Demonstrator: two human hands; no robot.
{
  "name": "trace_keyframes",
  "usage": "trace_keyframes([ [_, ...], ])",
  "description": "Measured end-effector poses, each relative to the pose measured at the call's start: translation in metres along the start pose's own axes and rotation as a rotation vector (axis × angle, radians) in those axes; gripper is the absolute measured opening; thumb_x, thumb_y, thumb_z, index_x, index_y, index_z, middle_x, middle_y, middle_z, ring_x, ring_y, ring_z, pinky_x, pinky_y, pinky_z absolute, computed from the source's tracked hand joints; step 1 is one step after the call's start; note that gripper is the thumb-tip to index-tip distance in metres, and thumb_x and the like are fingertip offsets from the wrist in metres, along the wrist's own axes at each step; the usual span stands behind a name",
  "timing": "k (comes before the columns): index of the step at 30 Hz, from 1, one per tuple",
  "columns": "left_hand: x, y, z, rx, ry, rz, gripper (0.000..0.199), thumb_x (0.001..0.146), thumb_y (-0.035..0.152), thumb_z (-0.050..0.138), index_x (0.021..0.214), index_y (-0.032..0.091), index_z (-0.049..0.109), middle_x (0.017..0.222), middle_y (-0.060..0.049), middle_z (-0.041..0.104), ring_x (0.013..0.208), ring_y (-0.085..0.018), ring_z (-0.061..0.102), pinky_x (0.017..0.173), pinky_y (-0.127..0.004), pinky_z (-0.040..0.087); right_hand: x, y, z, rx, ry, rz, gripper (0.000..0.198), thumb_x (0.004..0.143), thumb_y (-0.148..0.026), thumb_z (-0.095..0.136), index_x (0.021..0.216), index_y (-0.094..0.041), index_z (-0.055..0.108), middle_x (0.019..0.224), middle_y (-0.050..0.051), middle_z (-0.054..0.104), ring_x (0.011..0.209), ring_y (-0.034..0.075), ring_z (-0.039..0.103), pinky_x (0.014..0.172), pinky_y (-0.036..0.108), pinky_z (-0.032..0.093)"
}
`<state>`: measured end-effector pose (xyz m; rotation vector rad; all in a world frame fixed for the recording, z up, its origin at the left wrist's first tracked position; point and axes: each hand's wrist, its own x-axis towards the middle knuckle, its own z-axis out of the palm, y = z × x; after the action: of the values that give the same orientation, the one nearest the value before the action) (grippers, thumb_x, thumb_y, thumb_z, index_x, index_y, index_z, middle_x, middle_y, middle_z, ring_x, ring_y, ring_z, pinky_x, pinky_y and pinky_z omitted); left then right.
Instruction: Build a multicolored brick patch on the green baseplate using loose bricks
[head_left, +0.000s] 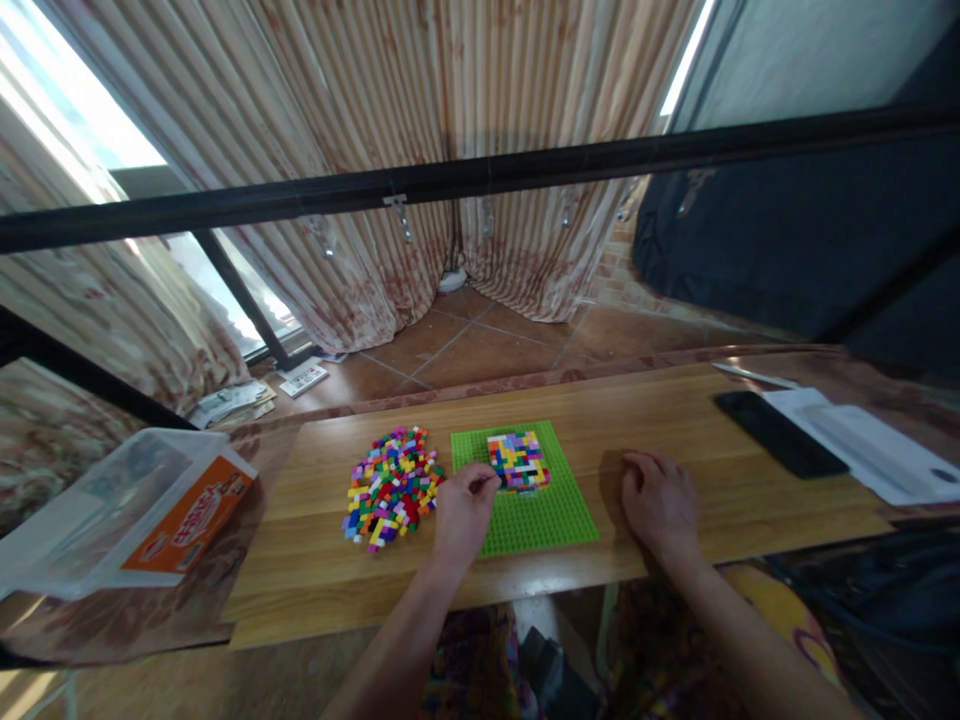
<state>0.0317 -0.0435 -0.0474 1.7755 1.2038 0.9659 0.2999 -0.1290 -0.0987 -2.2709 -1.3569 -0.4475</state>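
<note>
A green studded baseplate (540,525) lies on the wooden tabletop, bearing a roughly square patch of multicoloured toy bricks (519,460) in its upper part. At the left edge of that patch is my left hand (466,505), its thumb and forefinger pinched together low over the plate. Whatever the fingertips hold is too small to make out. To their left spreads a loose heap of small coloured bricks (394,485). My right hand (661,505) rests on the wood to the right of the baseplate, fingers loosely bent, thumb apart, holding nothing visible.
A dark phone (780,433) and white flat items (892,455) lie at the table's right end. Beyond the left end stands a clear plastic box (135,500) with an orange label. A black metal bar (525,172) crosses in front of the curtains (360,90).
</note>
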Motion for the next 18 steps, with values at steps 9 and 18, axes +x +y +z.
trace_keyframes([
  [9,-0.003,-0.002,0.0,0.024,0.026,0.061,0.015,0.084,0.02,0.056,0.079,0.018,0.07,0.075,-0.001,0.071,0.071,-0.014,0.064,0.067,-0.024,0.046,0.0,-0.001,0.0,0.002,-0.002,0.019,0.026,0.087,-0.021,0.046,0.1,-0.016,0.069,0.103,0.01,0.068,0.09,0.023,0.055,0.079,0.036,0.04],
  [18,0.01,-0.009,0.008,-0.272,0.04,-0.221,0.004,0.069,0.019,0.067,0.071,0.016,0.068,0.067,0.0,0.069,0.064,-0.013,0.062,0.063,-0.023,0.047,0.0,0.0,0.0,0.007,-0.009,0.006,0.026,0.086,-0.02,0.046,0.1,-0.016,0.068,0.104,0.01,0.068,0.092,0.024,0.055,0.079,0.036,0.041],
])
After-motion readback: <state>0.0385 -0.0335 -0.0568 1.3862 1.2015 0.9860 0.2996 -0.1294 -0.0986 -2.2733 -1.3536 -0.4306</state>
